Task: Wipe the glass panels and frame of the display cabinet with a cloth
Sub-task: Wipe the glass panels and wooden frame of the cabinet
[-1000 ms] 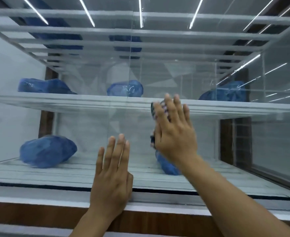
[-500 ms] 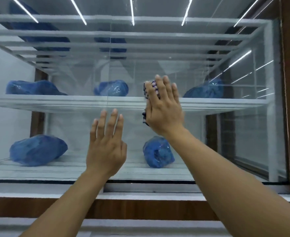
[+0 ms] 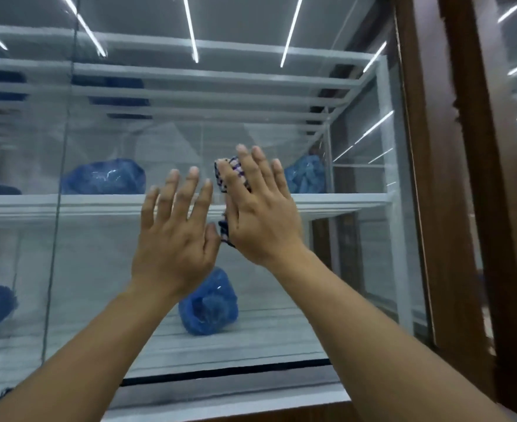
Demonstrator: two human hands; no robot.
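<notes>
The display cabinet fills the view, its glass front panel (image 3: 105,269) right before me and a dark wooden frame post (image 3: 452,208) on the right. My right hand (image 3: 260,214) lies flat against the glass at the height of the white middle shelf (image 3: 68,205), pressing a checked blue-and-white cloth (image 3: 229,175) under its palm; the cloth peeks out past the fingers and thumb. My left hand (image 3: 175,236) is flat on the glass just left of it, fingers spread, holding nothing.
Inside the cabinet lie blue plastic-wrapped bundles: one on the lower shelf (image 3: 210,303), two on the middle shelf (image 3: 105,178) (image 3: 305,175), more at the left edge. A white sill (image 3: 220,400) runs along the bottom. Ceiling lights reflect in the glass.
Both hands have slid up the glass, the left one rising more and closing in beside the right. The view has turned right, bringing the wooden frame post into sight.
</notes>
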